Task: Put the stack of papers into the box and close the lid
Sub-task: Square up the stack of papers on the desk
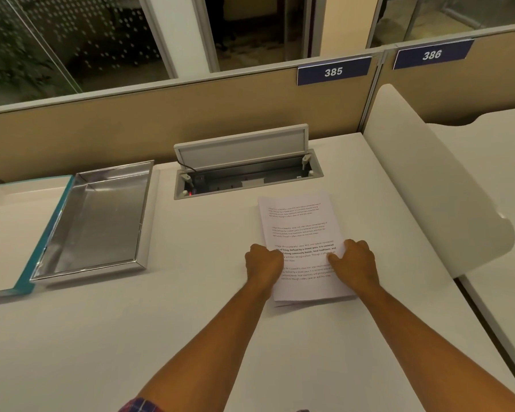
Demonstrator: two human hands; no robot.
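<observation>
A: So, where do we find the stack of papers (302, 245)?

B: Right of centre in the frame, flat on the white tabletop (191, 322), printed side up, well apart from the box (101, 221). We see our left hand (263, 263) curled at its left edge, knuckles up, and our right hand (354, 261) on its right edge, fingers bent down onto the top sheet. We cannot tell whether either hand actually pinches the sheets or only presses on them.

A: And the box?

B: At the middle left of the frame. We see a shiny silver lining and nothing inside. Its lid (15, 230) lies swung open to the left, teal along the edge, with a pale inner face, also bare.

A: Any other container?

B: The cable hatch (247, 171) sunk in the tabletop above the papers, its flap raised; we make out a dark cord and a small red light inside.
</observation>
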